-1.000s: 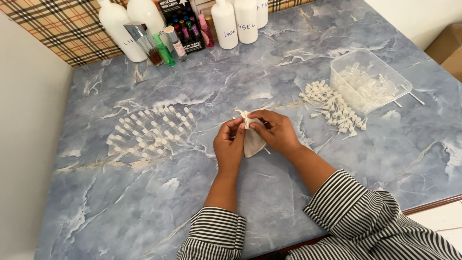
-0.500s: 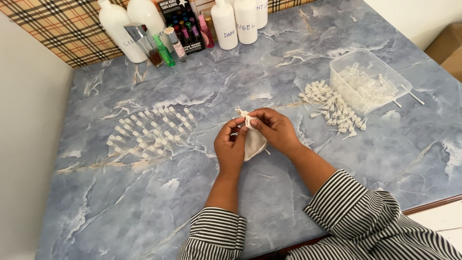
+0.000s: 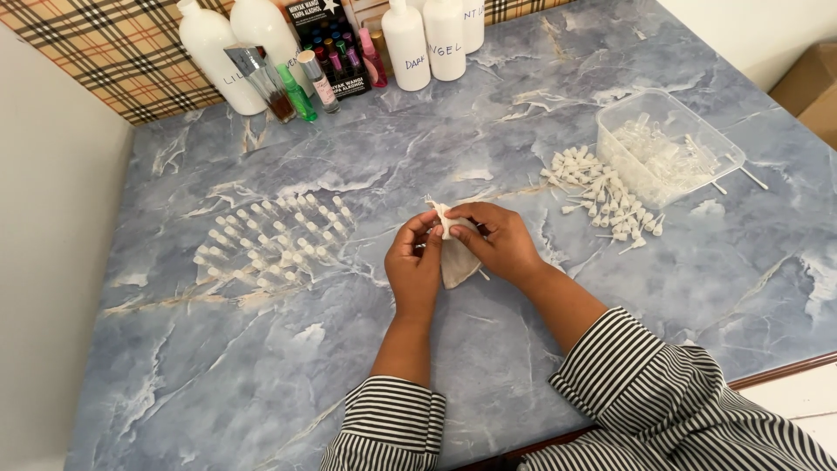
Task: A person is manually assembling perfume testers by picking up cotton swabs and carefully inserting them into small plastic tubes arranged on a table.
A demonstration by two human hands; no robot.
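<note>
My left hand [image 3: 416, 260] and my right hand [image 3: 499, 241] meet over the middle of the blue marbled table [image 3: 261, 366]. Both pinch a small white cloth pouch [image 3: 455, 256] at its top, which hangs down between the palms. A grid of small clear capped vials [image 3: 275, 238] stands upright to the left of my hands. To the right lies a pile of white spray caps [image 3: 606, 205] beside a clear plastic tray [image 3: 667, 144] holding more clear parts.
Along the back edge stand white plastic bottles [image 3: 425, 39], small coloured perfume bottles [image 3: 301, 87] and a dark box [image 3: 331, 35]. A plaid cloth [image 3: 113, 52] covers the back left. A cardboard box [image 3: 806, 87] sits off the right edge.
My fingers have shifted slightly on the top of the pouch. Hands and pouch stay in the same place.
</note>
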